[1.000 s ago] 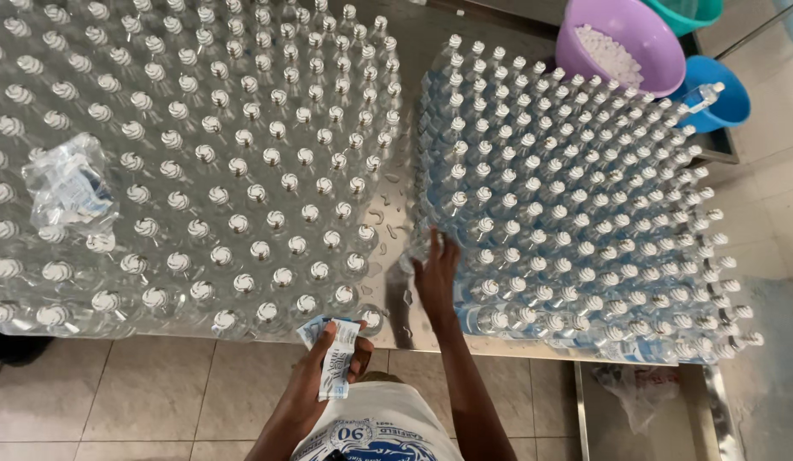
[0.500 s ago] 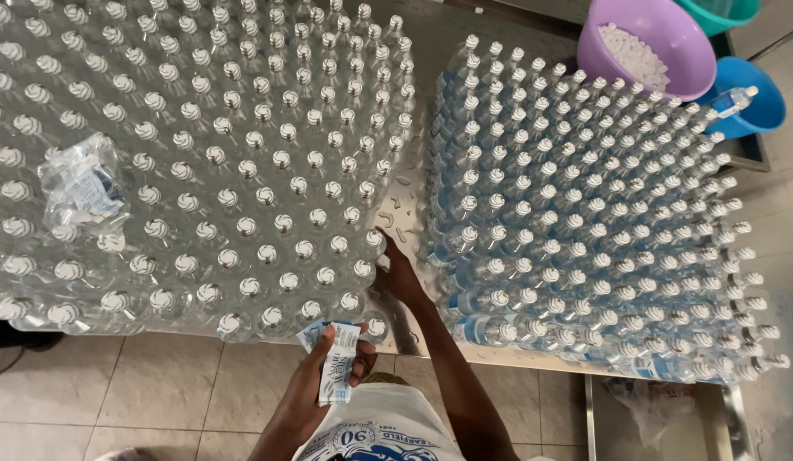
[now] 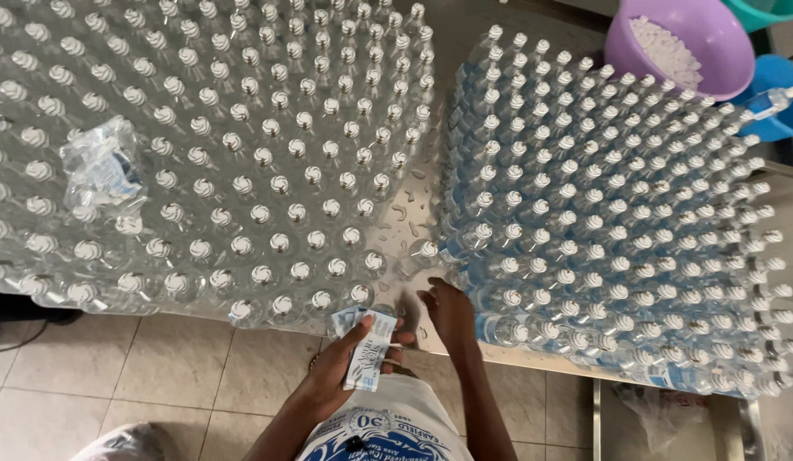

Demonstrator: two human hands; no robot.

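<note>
At table [image 3: 413, 205] edge: left hand [image 3: 341, 363] gripping labels [image 3: 366, 341], right hand [image 3: 452, 312] open beside bottles [image 3: 499, 329]; labelling underway, next needing one label peeled.

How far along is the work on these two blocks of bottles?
Seemingly done: the right block of bottles shows blue bands around the bodies. In hand: the left hand grips a stack of labels, and the right hand rests empty at the table edge, in the gap between the blocks. Left to do: the left block of bottles looks clear and bare, with a clear packet lying on top.
</note>
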